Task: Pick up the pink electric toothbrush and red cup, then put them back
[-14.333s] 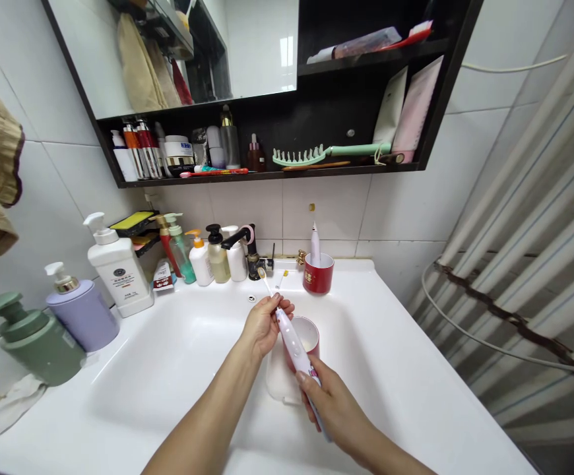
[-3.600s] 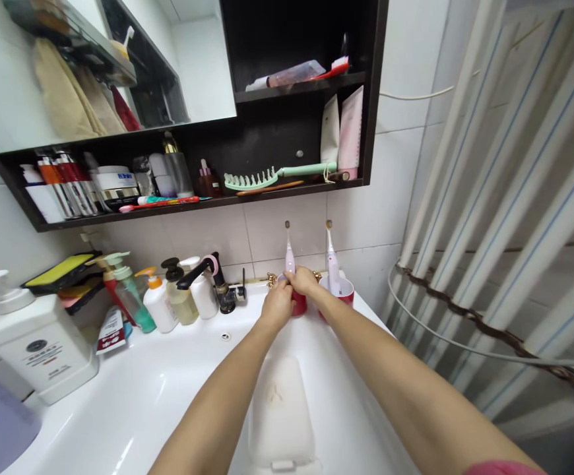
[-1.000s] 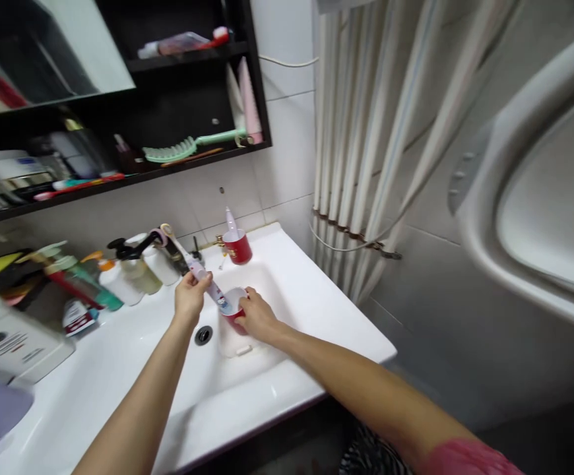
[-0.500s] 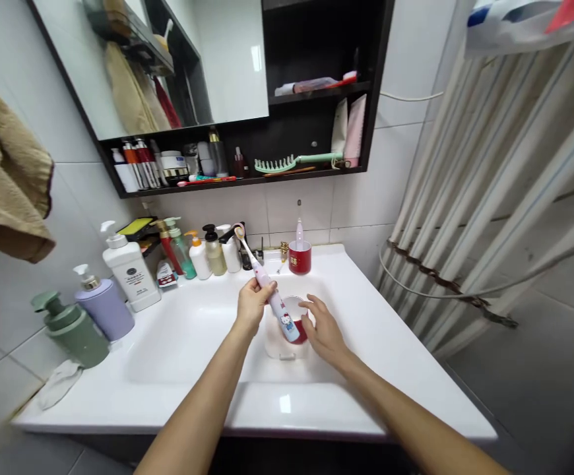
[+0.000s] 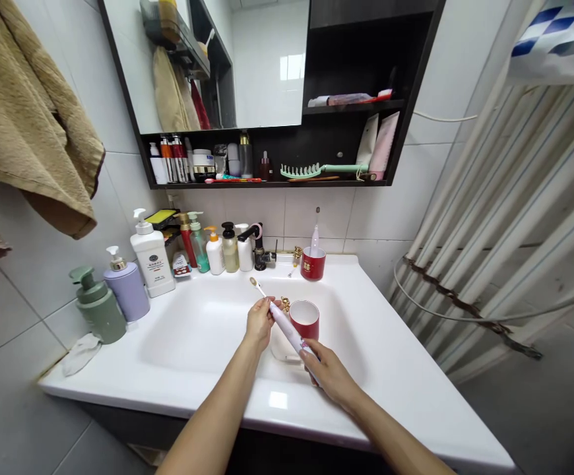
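The rounded front edge of a white washbasin counter (image 5: 119, 400) is crossed by two bare forearms, a strip of white surface being left between the right forearm and the counter's right edge. One lilac electric toothbrush (image 5: 287, 325) is held aslant over the basin (image 5: 188, 330), just beyond that front edge: its neck is pinched in the left hand (image 5: 259, 321), the lower part of its handle is wrapped by the right hand (image 5: 330, 371), and its bristled head is pointed far and left. Room is left to the left, between the left forearm and the basin's left wall. Below the handle, one pale tray (image 5: 278, 348) is seen in the basin, with a red cup (image 5: 311, 329) stood upright over it; the cup's base is partly hidden. On the far rim, toward the right, a second red cup (image 5: 313, 268) is placed, with a second electric toothbrush (image 5: 315, 243) stood in it, making two of each. One black faucet (image 5: 259, 254) is mounted farther left, and eight pump bottles (image 5: 153, 267) are lined along the left and far edges. Beyond, in a dark cabinet (image 5: 326, 142), one green hairbrush (image 5: 309, 172) and two upright tubes (image 5: 384, 146) are shelved.
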Demonstrator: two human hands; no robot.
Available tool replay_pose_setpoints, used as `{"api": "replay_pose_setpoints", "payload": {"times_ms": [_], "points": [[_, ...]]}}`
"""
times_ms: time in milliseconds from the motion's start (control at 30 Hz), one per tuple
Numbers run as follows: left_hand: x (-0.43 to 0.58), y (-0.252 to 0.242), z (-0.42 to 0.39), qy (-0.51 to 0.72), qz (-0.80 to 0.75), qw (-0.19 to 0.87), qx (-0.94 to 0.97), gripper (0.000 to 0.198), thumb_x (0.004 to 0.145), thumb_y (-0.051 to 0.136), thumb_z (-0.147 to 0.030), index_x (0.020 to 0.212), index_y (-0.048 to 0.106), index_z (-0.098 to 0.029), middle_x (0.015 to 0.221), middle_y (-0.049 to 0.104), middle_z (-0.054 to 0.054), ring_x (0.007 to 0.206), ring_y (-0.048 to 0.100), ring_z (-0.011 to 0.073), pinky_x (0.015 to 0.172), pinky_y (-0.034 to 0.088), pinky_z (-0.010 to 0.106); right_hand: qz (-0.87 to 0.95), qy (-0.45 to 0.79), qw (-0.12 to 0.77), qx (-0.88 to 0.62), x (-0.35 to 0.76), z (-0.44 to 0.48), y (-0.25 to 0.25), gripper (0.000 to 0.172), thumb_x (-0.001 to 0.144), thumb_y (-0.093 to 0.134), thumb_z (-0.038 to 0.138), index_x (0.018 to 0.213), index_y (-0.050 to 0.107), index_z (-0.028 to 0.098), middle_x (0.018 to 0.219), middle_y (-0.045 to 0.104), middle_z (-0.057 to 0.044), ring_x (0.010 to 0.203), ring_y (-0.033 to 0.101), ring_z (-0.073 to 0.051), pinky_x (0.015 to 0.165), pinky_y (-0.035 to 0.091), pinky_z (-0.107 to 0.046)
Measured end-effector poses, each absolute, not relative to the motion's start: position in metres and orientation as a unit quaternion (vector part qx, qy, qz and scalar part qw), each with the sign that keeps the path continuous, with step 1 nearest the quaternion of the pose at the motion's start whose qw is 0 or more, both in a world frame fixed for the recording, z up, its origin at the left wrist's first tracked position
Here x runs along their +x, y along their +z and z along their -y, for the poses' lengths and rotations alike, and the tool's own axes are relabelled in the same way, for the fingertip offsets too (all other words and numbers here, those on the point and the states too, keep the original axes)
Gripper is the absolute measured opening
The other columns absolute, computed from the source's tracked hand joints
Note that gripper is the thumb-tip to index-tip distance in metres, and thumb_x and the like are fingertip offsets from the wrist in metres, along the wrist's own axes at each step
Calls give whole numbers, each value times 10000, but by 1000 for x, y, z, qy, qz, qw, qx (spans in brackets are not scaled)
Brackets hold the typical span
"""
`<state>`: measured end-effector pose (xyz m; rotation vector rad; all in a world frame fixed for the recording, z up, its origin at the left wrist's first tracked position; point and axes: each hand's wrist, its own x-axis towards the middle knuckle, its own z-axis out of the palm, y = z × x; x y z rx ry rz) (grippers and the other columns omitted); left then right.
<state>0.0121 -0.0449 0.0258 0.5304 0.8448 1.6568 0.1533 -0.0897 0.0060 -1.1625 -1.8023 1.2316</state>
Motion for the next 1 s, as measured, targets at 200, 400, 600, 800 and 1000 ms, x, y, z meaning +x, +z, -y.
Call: {"api": "replay_pose_setpoints", "payload": {"times_ms": [200,400,600,800,1000], "points": [[9,11,40,734,-355,551,176,70,624,495,-204,643,486,-137,554,568,14,563,558,100,644,409,231,728,419,295,-456,145,87,8,253,720,317,364,775,471,170,508,448,24,443,413,-97,444,336,-217],[5,11,37,749,-360,540,132,42,636,474,-176,627,488,-137,540,550,0,535,549,88,645,411,230,748,385,268,-469,139,86,4,290,735,267,385,774,472,182,537,484,6,456,441,-113,452,342,-228],[5,11,34,761,-351,535,106,69,657,447,-155,599,479,-135,524,530,-5,507,535,79,641,415,230,749,354,295,-476,138,84,4,252,716,325,376,800,466,185,596,497,-4,521,441,-116,494,337,-232],[5,11,33,763,-353,534,92,92,667,437,-139,580,467,-138,502,510,-14,475,517,69,619,417,222,719,467,245,-452,138,83,5,284,736,249,392,674,421,174,492,402,34,387,347,-76,397,290,-205],[5,8,33,776,-341,521,93,120,679,424,-144,565,460,-132,492,504,-8,473,512,71,610,416,222,759,362,262,-474,138,86,5,280,734,278,383,737,467,177,558,472,-1,500,417,-111,486,314,-225]]}}
